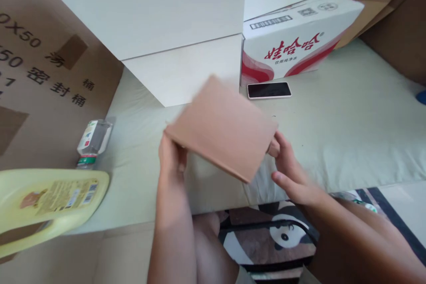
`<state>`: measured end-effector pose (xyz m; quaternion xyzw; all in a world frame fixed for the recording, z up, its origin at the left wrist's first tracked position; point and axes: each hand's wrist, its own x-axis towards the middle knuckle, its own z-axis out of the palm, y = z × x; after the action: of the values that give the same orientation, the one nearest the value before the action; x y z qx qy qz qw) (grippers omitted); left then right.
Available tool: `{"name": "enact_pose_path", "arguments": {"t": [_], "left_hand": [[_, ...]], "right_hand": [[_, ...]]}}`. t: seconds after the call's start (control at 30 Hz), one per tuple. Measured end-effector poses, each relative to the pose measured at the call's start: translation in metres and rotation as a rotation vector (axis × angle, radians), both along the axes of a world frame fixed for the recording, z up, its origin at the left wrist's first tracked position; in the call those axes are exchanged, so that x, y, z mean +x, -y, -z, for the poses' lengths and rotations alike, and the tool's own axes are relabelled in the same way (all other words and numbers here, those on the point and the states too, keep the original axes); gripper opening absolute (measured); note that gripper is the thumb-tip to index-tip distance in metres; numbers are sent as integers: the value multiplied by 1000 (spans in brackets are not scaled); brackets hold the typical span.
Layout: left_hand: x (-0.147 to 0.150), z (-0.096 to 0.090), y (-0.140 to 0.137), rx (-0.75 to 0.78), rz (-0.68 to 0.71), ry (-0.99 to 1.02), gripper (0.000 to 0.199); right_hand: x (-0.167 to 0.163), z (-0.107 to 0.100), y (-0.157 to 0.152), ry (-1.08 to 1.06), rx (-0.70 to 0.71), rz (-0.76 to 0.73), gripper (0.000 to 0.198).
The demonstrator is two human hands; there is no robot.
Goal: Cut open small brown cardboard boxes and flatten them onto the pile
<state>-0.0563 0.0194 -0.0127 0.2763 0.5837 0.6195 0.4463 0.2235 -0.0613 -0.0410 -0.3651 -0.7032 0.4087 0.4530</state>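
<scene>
Over the pale-green cushion (346,142), left hand (171,153) pinches the cardboard piece (226,128) at its left corner; right hand (291,171), thumb spread, fingers by right corner. White box (199,69) near far corner; cushion extends rightward.

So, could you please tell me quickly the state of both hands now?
Left hand: closed, holding the brown cardboard piece at its left corner.
Right hand: open, thumb apart, fingers at the right edge.

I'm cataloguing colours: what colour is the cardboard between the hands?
The cardboard is plain light brown; head view.
</scene>
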Motion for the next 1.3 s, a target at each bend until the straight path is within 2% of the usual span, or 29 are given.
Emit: {"name": "enact_pose_path", "arguments": {"t": [0.07,0.13,0.27,0.3,0.33,0.37,0.4,0.43,0.47,0.5,0.57,0.63,0.73,0.8,0.87,0.93,1.07,1.13,1.2,1.3], "left_hand": [[10,7,4,-141,207,141,59],[20,11,10,-247,470,151,72],[26,8,19,-489,1085,-202,64],[25,6,18,-505,1142,-295,56],[24,5,16,-470,1087,-363,47],[23,5,13,-384,927,-398,39],[22,5,10,-248,696,-399,35],[21,6,6,-86,459,-378,37],[22,7,3,64,286,-361,43],[23,8,1,190,202,-365,49],[28,10,0,336,239,-409,51],[33,12,0,357,321,-419,42],[39,14,2,349,322,-345,36],[41,15,2,349,310,-327,36],[41,16,1,349,300,-316,36],[42,16,0,356,295,-314,34],[43,18,-1,385,287,-331,32],[44,19,-2,385,282,-336,33],[45,19,-2,378,278,-340,33],[46,19,-3,376,280,-343,32]], "right_hand": [[4,-8,-2,97,125,14,77],[8,-15,-5,126,163,41,68],[16,-20,-12,-2,59,247,34],[17,-20,-14,-2,28,277,29],[18,-20,-14,8,5,289,26],[18,-20,-15,20,-11,281,26],[18,-20,-15,28,-20,255,26],[18,-19,-15,26,-23,218,27],[18,-19,-15,20,-27,165,28],[19,-18,-15,13,-38,104,30],[21,-16,-16,1,-91,39,36],[25,-12,-18,103,-165,175,39],[32,-1,-22,630,-238,484,34],[38,6,-23,957,-276,498,40],[43,9,-24,1051,-326,454,46],[48,6,-22,927,-345,455,46],[56,-17,-7,314,-314,436,35],[55,-31,3,91,-294,383,30],[53,-45,14,47,-222,305,26],[50,-60,26,167,-142,105,28]]}}
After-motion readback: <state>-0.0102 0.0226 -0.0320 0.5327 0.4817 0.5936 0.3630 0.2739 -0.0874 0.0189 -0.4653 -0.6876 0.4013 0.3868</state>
